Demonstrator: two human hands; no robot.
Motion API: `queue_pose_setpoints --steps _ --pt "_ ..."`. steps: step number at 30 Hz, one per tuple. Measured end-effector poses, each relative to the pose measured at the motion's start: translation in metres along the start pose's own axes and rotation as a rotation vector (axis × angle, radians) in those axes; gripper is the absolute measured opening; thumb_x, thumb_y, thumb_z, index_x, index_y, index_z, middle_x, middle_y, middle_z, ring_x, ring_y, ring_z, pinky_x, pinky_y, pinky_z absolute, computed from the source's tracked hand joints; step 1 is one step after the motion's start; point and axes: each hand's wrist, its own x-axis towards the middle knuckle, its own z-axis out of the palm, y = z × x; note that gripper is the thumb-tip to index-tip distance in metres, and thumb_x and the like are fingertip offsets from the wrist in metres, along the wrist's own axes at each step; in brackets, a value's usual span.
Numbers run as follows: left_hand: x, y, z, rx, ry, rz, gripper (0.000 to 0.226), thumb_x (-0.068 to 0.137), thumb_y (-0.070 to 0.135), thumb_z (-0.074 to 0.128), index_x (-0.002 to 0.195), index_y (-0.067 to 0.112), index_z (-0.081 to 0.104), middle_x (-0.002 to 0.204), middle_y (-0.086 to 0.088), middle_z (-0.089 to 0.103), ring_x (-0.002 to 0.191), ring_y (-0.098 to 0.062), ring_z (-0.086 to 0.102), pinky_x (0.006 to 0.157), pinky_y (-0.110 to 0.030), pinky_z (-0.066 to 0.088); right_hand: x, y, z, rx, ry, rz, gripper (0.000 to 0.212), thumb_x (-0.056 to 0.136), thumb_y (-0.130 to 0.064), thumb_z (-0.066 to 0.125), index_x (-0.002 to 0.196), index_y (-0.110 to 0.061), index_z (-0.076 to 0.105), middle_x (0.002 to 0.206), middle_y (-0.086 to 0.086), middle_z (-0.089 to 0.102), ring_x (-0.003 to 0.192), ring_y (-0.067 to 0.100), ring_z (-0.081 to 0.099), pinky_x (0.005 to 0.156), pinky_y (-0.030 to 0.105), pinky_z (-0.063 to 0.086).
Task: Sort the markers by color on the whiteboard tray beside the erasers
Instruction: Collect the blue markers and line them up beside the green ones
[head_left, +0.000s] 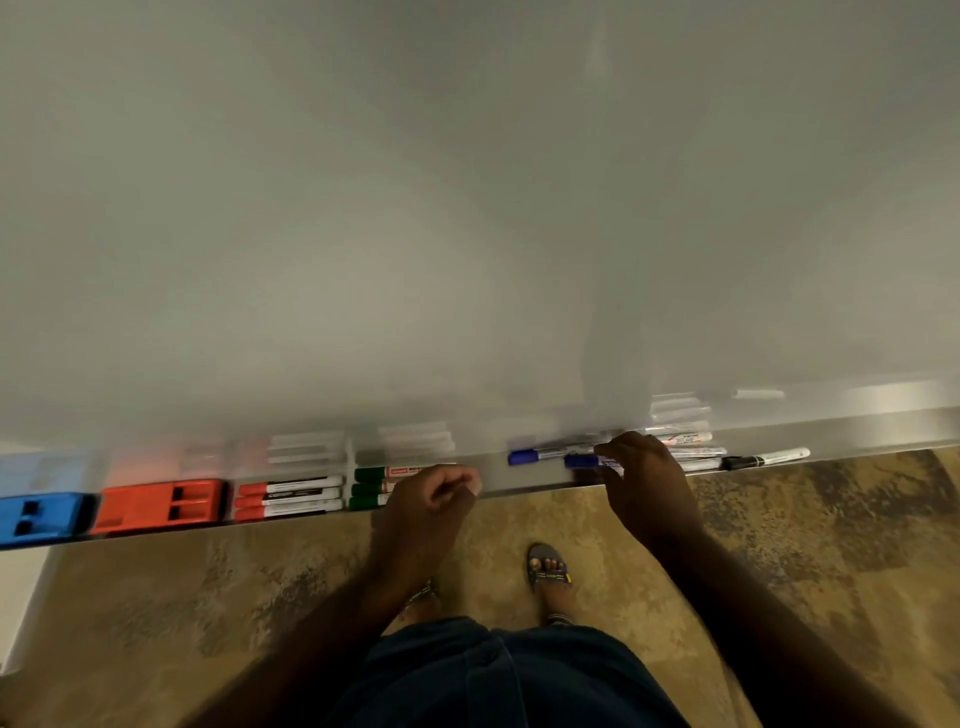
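1. Grabbing a blue marker (584, 461) with my right grip (641, 467), mid-right on the tray (524, 480).
2. Left grip (434, 493) is loosely curled, holding nothing, over the green markers (371, 488).
3. Red markers (288, 499) sit beside the orange eraser (161, 506) and blue eraser (41, 517), lower left.

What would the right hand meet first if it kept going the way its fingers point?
Probably the blue marker at the right hand's fingertips; contact may already exist, blur hides it.

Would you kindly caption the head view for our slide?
Red and green markers grouped beside erasers; right hand reaches blue markers.
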Motion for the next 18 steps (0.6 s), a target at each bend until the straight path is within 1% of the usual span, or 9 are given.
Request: queue_pose_setpoints --steps 1,3,5,7,10,13,16,18 --pt "0.0 0.003 0.006 -0.003 -0.02 0.004 0.018 0.095 0.028 0.068 0.113 0.029 0.073 0.106 0.013 0.076 0.096 0.004 0.069 0.09 -0.023 0.057 0.003 0.007 0.0 -0.02 -0.014 -0.032 0.028 0.077 -0.003 0.08 0.102 -0.015 0.078 0.101 0.002 0.072 0.093 0.026 0.063 0.077 0.027 0.046" --pt "-0.001 0.009 0.023 -0.028 -0.036 -0.01 0.02 0.095 0.028 0.068 0.114 0.027 0.074 0.106 0.013 0.076 0.096 0.004 0.07 0.09 -0.023 0.058 0.007 0.021 -0.003 -0.048 -0.041 -0.1 0.024 0.075 -0.006 0.081 0.096 -0.017 0.078 0.097 0.0 0.072 0.092 0.027 0.061 0.078 0.03 0.049" --pt "-0.001 0.014 0.04 -0.058 -0.045 -0.03 0.02 0.095 0.027 0.068 0.114 0.026 0.074 0.106 0.011 0.077 0.097 0.0 0.071 0.092 -0.028 0.059 0.012 0.031 -0.006 -0.074 -0.058 -0.166 0.022 0.076 -0.011 0.08 0.097 -0.019 0.079 0.099 -0.001 0.073 0.096 0.026 0.06 0.083 0.034 0.053" --pt "0.0 0.019 0.056 -0.092 -0.047 -0.059 0.02 0.095 0.028 0.068 0.114 0.025 0.074 0.106 0.009 0.078 0.098 -0.003 0.072 0.093 -0.034 0.06 0.015 0.04 -0.006 -0.104 -0.078 -0.222 0.021 0.077 -0.016 0.077 0.097 -0.02 0.079 0.098 0.0 0.074 0.098 0.026 0.061 0.085 0.037 0.053" --pt "0.001 0.027 0.08 -0.124 -0.039 -0.093 0.015 0.094 0.028 0.068 0.107 0.027 0.076 0.102 0.008 0.079 0.096 -0.008 0.074 0.093 -0.036 0.06 0.017 0.052 -0.007 -0.161 -0.108 -0.276 0.02 0.077 -0.014 0.072 0.094 -0.02 0.078 0.096 -0.001 0.074 0.096 0.025 0.06 0.083 0.037 0.053" --pt "0.0 0.032 0.101 -0.14 -0.045 -0.119 0.011 0.095 0.026 0.068 0.099 0.03 0.076 0.099 0.007 0.08 0.096 -0.01 0.074 0.094 -0.04 0.06 0.017 0.063 -0.006 -0.183 -0.118 -0.309 0.022 0.079 -0.014 0.068 0.097 -0.02 0.078 0.095 -0.002 0.074 0.094 0.025 0.059 0.081 0.036 0.052" --pt "0.0 0.035 0.118 -0.142 -0.033 -0.16 0.011 0.095 0.026 0.068 0.094 0.033 0.077 0.097 0.006 0.08 0.096 -0.013 0.075 0.094 -0.043 0.06 0.017 0.067 -0.006 -0.169 -0.1 -0.332 0.019 0.08 -0.013 0.069 0.096 -0.02 0.078 0.093 -0.001 0.073 0.093 0.023 0.058 0.08 0.035 0.049" --pt "0.0 0.035 0.129 -0.139 -0.03 -0.185 0.011 0.095 0.029 0.067 0.094 0.034 0.076 0.098 0.006 0.079 0.098 -0.014 0.074 0.095 -0.043 0.06 0.017 0.068 -0.008 -0.151 -0.083 -0.36 0.019 0.079 -0.012 0.072 0.095 -0.022 0.078 0.092 -0.003 0.073 0.092 0.022 0.057 0.078 0.035 0.048"
